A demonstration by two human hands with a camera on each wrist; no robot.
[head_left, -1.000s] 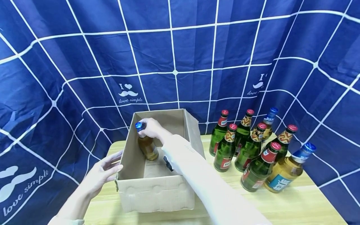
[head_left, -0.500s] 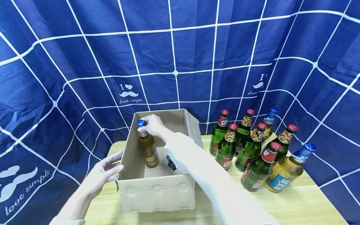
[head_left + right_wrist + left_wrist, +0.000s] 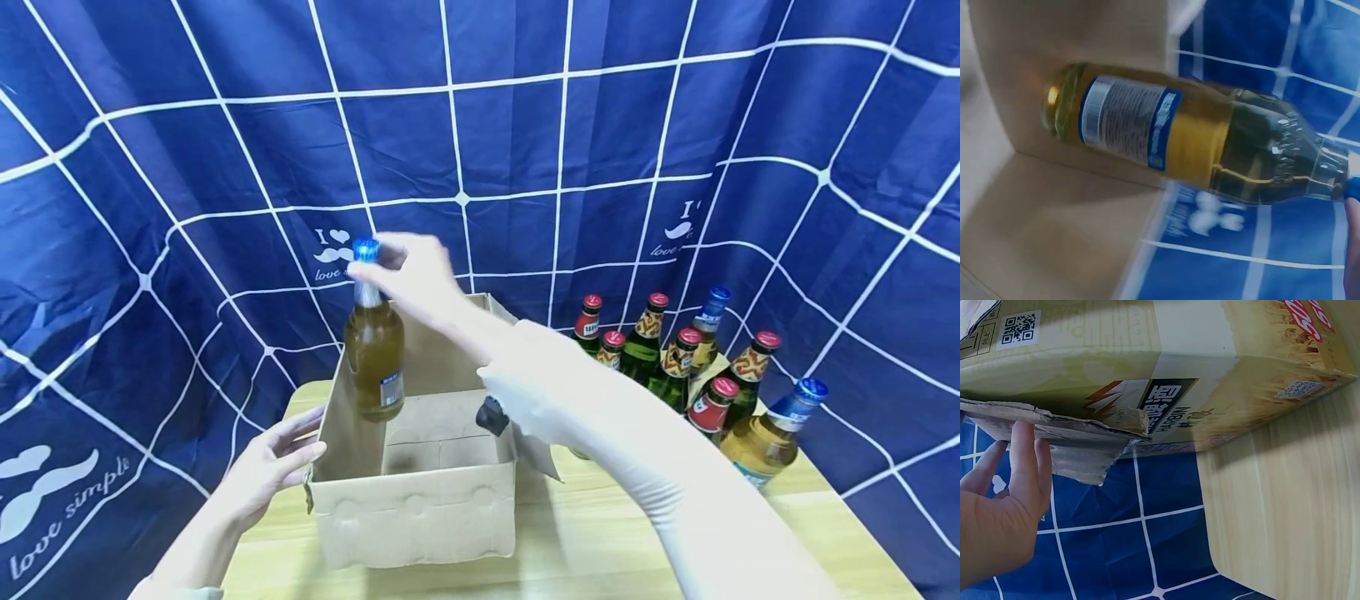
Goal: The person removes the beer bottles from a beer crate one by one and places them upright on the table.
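My right hand (image 3: 420, 275) pinches the neck of a beer bottle (image 3: 372, 358) just under its blue cap. The amber bottle hangs nearly upright, its base still below the rim of the cardboard box (image 3: 416, 518). In the right wrist view the bottle (image 3: 1200, 140) shows a blue-and-white back label and holds yellow liquid. My left hand (image 3: 262, 462) touches the box's left side with fairly straight fingers. The left wrist view has this hand (image 3: 1007, 506) at a torn cardboard flap (image 3: 1082, 456) along the printed box (image 3: 1122, 344).
To the right on the wooden table (image 3: 600, 533) stand several green beer bottles (image 3: 666, 367) with red caps. Among them are two amber ones with blue caps, a nearer one (image 3: 765, 446) and a farther one (image 3: 705, 333). A blue curtain (image 3: 517, 150) surrounds the table.
My right hand has raised the amber bottle from low inside the box until most of it is above the rim. The bottle was tilted, then straightened. My left hand has stayed in place.
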